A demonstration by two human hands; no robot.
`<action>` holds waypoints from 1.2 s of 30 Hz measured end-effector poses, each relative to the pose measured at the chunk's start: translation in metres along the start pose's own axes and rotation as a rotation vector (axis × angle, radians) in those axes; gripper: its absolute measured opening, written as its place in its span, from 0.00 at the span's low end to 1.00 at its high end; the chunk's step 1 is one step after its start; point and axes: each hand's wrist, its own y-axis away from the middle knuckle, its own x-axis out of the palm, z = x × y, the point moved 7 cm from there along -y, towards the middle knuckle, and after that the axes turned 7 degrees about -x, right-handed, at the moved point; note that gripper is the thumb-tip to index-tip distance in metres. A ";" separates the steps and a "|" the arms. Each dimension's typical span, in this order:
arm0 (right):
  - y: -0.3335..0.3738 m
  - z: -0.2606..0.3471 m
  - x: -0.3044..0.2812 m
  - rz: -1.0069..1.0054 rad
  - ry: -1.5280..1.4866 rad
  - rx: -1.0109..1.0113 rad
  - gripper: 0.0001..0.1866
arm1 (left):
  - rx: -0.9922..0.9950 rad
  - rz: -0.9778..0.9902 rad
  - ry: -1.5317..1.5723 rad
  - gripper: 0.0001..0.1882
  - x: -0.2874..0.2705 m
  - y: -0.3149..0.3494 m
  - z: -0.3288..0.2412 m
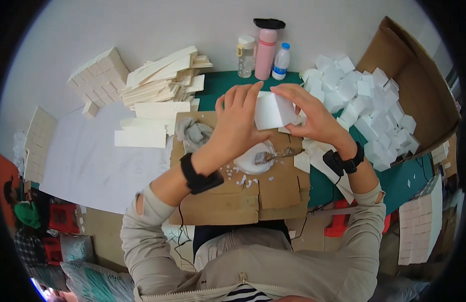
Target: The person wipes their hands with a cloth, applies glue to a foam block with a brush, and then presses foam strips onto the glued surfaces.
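Observation:
Over the cardboard, a white foam block (271, 110) is held up between my two hands. My left hand (235, 120) grips its left side, fingers along the top and thumb low. From the other side, my right hand (313, 115) pinches it between the fingers and thumb. Beneath the hands stands a round white tub (241, 165) of white paste. A brush (279, 154) with a crusted handle rests across its rim. White crumbs lie around the tub, and a grey crumpled cloth (193, 134) sits left of it.
Cardboard sheets (218, 204) cover the green table front. Cream strips (157, 75) are stacked back left, near assembled cream blocks (99, 75). White foam blocks (361, 95) heap beside a cardboard box (414, 85) at right. Bottles (265, 53) stand at the back.

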 end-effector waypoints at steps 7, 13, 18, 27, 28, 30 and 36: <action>0.043 -0.030 -0.031 -0.088 -0.033 0.203 0.30 | -0.033 -0.011 0.043 0.43 -0.003 0.006 0.030; 0.139 -0.093 -0.066 -0.222 0.682 0.153 0.21 | -0.625 0.063 0.956 0.38 -0.023 0.072 0.074; 0.184 -0.080 0.023 -0.229 -0.317 0.722 0.20 | -0.752 -0.104 1.045 0.38 -0.023 0.140 0.086; 0.153 -0.051 0.112 -0.564 -0.676 0.743 0.26 | -0.773 -0.095 0.761 0.39 0.001 0.157 0.076; 0.149 -0.051 0.111 -0.634 -0.669 0.740 0.25 | -0.773 -0.094 0.761 0.39 0.001 0.158 0.077; 0.146 -0.052 0.116 -0.644 -0.657 0.715 0.24 | -0.744 -0.079 0.657 0.39 -0.001 0.158 0.076; 0.133 -0.041 0.115 -0.607 -0.529 0.639 0.15 | -0.730 -0.079 0.649 0.39 0.002 0.157 0.078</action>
